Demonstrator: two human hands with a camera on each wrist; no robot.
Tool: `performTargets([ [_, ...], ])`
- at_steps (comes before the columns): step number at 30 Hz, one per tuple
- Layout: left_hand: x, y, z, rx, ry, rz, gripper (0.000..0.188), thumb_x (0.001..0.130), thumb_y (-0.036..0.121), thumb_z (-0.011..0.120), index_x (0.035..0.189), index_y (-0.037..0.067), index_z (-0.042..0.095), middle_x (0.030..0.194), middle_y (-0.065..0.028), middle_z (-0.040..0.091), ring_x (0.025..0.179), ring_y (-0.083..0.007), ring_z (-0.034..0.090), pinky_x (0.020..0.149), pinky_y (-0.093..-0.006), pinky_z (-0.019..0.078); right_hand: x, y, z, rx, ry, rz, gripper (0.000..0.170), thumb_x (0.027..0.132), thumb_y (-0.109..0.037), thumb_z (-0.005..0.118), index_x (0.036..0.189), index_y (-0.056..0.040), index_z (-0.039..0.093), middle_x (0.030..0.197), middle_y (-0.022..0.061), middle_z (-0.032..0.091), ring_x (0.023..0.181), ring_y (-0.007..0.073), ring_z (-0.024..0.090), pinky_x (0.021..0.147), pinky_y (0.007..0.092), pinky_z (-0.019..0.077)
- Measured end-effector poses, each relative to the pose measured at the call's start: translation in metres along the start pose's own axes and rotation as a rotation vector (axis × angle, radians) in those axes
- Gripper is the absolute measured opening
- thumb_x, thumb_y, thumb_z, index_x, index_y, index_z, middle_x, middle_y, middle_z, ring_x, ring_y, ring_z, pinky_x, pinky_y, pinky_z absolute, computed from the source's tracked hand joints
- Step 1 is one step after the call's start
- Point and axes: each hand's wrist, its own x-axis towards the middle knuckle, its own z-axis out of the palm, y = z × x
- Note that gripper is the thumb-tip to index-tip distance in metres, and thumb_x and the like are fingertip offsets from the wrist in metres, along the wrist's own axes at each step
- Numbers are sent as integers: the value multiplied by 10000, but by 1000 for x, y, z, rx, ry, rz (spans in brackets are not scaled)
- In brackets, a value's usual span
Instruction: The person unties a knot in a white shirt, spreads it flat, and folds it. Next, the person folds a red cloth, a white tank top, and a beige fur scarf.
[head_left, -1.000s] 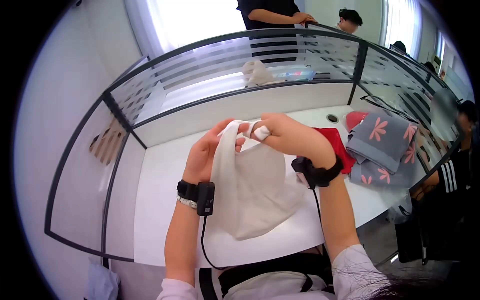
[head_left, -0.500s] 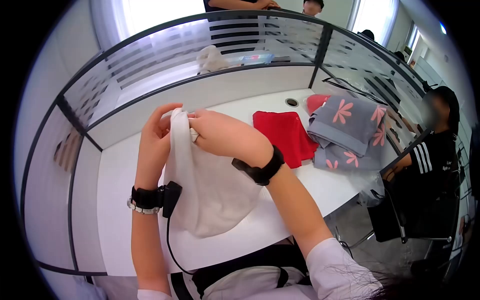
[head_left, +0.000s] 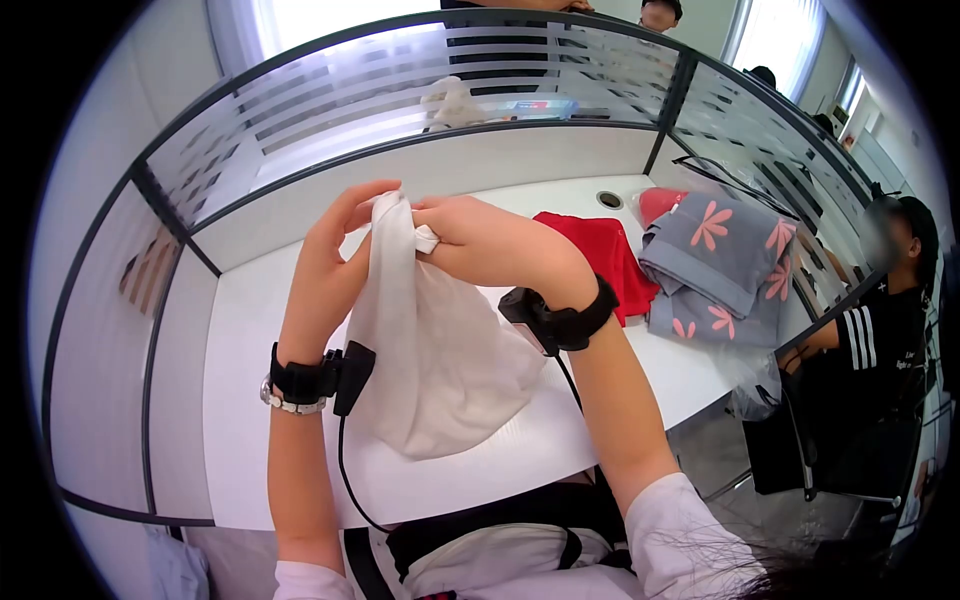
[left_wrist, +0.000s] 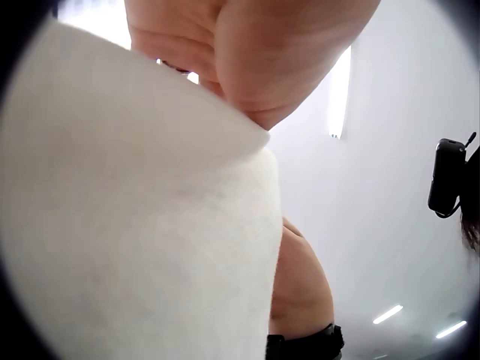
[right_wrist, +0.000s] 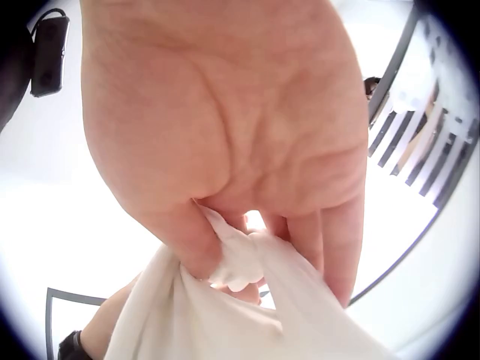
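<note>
An off-white soft cloth hangs in folds from both hands, its lower part spread over the white desk. My left hand grips its gathered top edge from the left side, thumb and fingers at the fold. From the other side my right hand pinches a small bunched bit of the cloth between thumb and fingers. In the right wrist view, this twisted white tuft pokes out by the thumb. The cloth fills much of the left wrist view and hides part of the hands behind it.
Right of the hands lie a red folded cloth and a stack of grey cloths with pink flowers. A cable hole sits near the back. Dark-framed partitions edge the desk. A person sits at the right.
The head view has swung, so the scene sits shifted. Both hands have kept hold of the cloth, drawing closer together at its gathered top. The cloth's folds have shifted slightly.
</note>
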Motion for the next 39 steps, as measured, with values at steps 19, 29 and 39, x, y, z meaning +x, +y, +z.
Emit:
performTargets([
  [19, -2, 20, -8, 188, 146, 91, 293, 908, 28, 612, 1181, 100, 689, 904, -63, 726, 811, -145, 647, 760, -274, 487, -2, -11, -3, 254, 119, -41, 326, 1021, -282, 595, 1285, -102, 661, 965, 111, 715, 818, 225, 606, 794, 335, 500],
  [29, -3, 11, -47, 333, 268, 67, 182, 916, 16, 504, 967, 32, 678, 794, 10, 661, 673, -73, 473, 629, -247, 351, -8, -10, -24, 506, 295, -135, 405, 1054, -408, 542, 1156, -62, 726, 1085, 21, 713, 1018, 127, 638, 872, 298, 524],
  [39, -9, 9, -79, 164, 330, 0, 177, 888, 4, 439, 859, -5, 613, 702, 24, 504, 651, -48, 385, 586, -239, 311, -14, 0, -35, 459, 421, -74, 508, 1049, -474, 514, 1034, -13, 727, 956, 62, 743, 846, 133, 644, 796, 280, 493],
])
